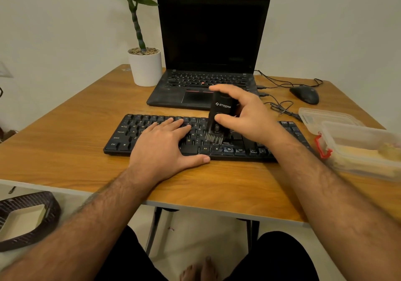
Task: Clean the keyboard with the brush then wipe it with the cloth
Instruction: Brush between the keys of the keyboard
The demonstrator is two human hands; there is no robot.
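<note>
Pinched between thumb and curled fingers of the right hand [243,113], the black plastic brush [219,118] stood upright, its grey bristles touching keys right of centre on the black full-size keyboard [217,148]. The left hand [165,146] lay flat, fingers straight, pressing the keyboard's left half onto the wooden table [65,142]. Pressing too hard would likely type keys or pop a keycap; lifting the left hand might let the keyboard slide.

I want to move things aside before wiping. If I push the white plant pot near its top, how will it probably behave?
The white plant pot would probably tip rather than slide: the plant rises tall above a narrow base. The pebbles on top suggest it is heavy for its size, and they may spill. Pushing low seems safer.
</note>
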